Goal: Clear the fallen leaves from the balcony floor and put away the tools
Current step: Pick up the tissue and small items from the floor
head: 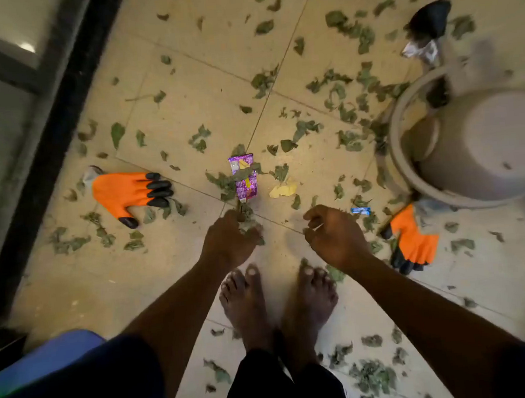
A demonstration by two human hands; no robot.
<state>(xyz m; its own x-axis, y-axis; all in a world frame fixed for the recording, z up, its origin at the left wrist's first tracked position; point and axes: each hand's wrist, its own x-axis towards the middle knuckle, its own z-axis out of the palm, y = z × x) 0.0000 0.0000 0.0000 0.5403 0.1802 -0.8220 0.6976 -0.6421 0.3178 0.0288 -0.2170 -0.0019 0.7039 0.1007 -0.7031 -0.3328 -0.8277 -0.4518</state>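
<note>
Leaves (118, 133) lie scattered over nearly the whole tiled floor (179, 63), thickest toward the grey pot (485, 144) on my right and thinner just ahead of the bare feet (244, 298). Most of the job, I judge, is not yet done.

My left hand (229, 236) is closed round a small clump of leaves, low over a tile joint. My right hand (334, 237) hangs beside it with the fingers curled in. The view there is dim and soft, so I cannot tell whether it pinches a scrap or holds nothing.

Several risks stand out. The clump in the left hand looks loose and dry, and a slack grip would drop crumbs back onto ground I've covered. A purple wrapper (244, 176) lies tangled with leaves just ahead of that hand, with a yellow scrap (282, 190) beside it and a blue wrapper (360, 211) near the right hand, so a quick grab could sweep litter in with the leaves. My feet stand among leaves, and a careless step would crush them into bits that are harder to pick up.

The left glove (127, 191) lies flat near the dark door frame (56, 105), and the right glove (414, 239) sits just beside the pot's rim. Both are unworn and well apart, so one could be forgotten when the tools are put away.
</note>
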